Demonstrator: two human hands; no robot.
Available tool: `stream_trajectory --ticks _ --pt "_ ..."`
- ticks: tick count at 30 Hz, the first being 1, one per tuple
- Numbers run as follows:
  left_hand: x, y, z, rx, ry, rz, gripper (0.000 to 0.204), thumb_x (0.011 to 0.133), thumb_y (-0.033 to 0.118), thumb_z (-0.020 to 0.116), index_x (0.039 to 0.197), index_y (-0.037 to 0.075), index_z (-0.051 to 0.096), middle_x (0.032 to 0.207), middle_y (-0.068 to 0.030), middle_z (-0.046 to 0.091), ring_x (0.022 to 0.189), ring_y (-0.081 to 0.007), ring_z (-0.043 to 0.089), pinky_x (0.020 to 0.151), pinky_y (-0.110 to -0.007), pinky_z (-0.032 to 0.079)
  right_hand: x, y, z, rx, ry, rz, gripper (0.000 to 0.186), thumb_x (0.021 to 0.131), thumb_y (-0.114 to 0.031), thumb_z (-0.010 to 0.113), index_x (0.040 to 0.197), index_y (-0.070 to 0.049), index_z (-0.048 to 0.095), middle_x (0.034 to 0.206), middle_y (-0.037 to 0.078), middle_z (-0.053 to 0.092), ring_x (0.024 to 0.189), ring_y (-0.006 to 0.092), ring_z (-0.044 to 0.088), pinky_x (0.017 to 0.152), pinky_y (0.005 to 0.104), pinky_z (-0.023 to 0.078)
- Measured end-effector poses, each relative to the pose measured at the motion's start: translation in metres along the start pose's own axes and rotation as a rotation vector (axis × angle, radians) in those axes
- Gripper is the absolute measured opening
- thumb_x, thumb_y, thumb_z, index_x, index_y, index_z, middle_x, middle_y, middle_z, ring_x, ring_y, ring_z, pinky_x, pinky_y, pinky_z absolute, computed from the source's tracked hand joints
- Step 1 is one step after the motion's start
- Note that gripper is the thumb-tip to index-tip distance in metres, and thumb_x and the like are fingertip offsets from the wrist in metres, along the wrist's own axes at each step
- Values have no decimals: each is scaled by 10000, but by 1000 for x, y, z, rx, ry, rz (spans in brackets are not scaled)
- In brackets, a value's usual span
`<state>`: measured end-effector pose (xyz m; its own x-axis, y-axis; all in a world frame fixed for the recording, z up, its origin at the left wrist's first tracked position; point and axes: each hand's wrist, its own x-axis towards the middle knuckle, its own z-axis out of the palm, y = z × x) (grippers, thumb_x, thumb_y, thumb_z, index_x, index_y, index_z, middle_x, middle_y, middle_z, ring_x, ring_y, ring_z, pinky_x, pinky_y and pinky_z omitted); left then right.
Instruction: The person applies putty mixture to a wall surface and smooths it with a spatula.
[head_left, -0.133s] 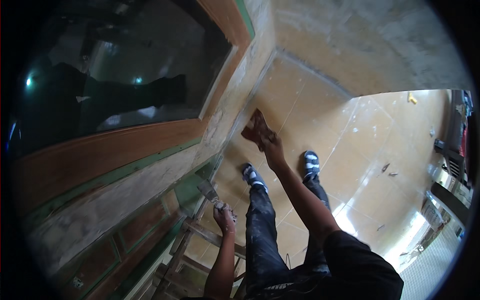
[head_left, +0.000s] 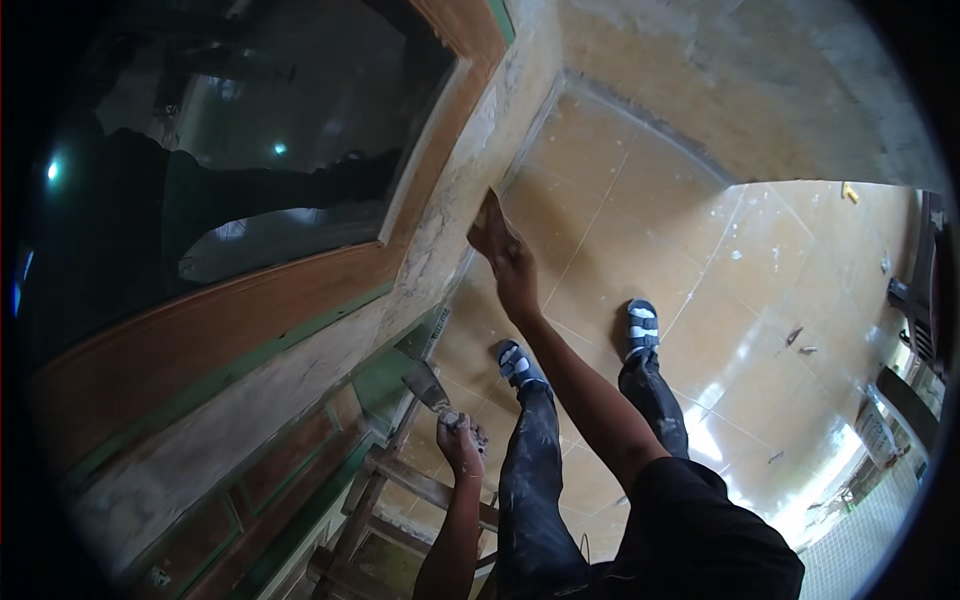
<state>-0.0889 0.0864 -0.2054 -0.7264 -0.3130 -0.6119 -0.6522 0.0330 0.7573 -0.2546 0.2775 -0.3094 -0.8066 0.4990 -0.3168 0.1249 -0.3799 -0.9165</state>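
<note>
In my left hand point(head_left: 460, 440) is a metal putty knife point(head_left: 425, 385) with a wide blade, and pale paste or dust coats the handle and fingers. My right hand point(head_left: 515, 280) grips a reddish-brown flat piece point(head_left: 487, 225), perhaps sandpaper or a scraper; its exact kind is unclear. The piece is at the edge of the worn, patchy wall point(head_left: 445, 215) beside a wood-framed window point(head_left: 415, 235) with dark glass and green trim; whether it touches the wall is unclear.
A wooden ladder-like stand point(head_left: 400, 470) is beside my left leg. Green-and-brown panels point(head_left: 270, 480) lie below the window. My sandalled feet stand on tan tiles point(head_left: 590, 240) with white specks and small scraps. A low wall point(head_left: 720, 100) borders the floor; dark furniture point(head_left: 920, 320) is at the far right.
My right hand and the brown piece have moved up and left, closer to the wall strip beside the window. The whole view has shifted slightly.
</note>
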Motion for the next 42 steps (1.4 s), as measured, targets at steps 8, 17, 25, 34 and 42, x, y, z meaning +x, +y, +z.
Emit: stream_trajectory --ticks 8,17,25,34,42 --pt "35 -36 -22 13 14 -83 119 830 105 526 825 85 408 628 -24 408 464 -125 403 394 -256 333 22 56 98 -74 219 -147 493 722 146 368 1157 -19 531 838 249 529 827 372 546 986 304 340" --pt "37 -50 -59 125 67 -120 125 783 129 513 841 126 402 628 -15 378 449 -121 378 389 -252 342 -30 93 66 -169 228 -101 583 773 119 364 1323 -70 408 1129 272 523 1118 340 519 848 330 429" --pt "51 -55 -70 54 141 -91 93 795 96 484 806 112 393 612 -10 380 432 -111 356 344 -236 291 2 77 103 -15 100 -234 301 700 155 334 939 25 464 816 259 461 797 465 470 721 359 433" --pt "40 -51 -80 105 158 -106 90 770 82 478 790 114 396 608 -9 377 429 -108 361 347 -241 295 -17 85 80 -81 124 -274 528 718 161 319 1206 23 468 1176 268 512 1162 360 474 966 322 363" --pt "49 -61 -98 83 185 -122 107 752 119 494 793 109 396 606 -19 385 426 -125 380 351 -251 310 -65 92 136 -51 37 -295 702 670 206 355 1326 -42 392 1351 206 397 1305 341 306 1040 360 285"
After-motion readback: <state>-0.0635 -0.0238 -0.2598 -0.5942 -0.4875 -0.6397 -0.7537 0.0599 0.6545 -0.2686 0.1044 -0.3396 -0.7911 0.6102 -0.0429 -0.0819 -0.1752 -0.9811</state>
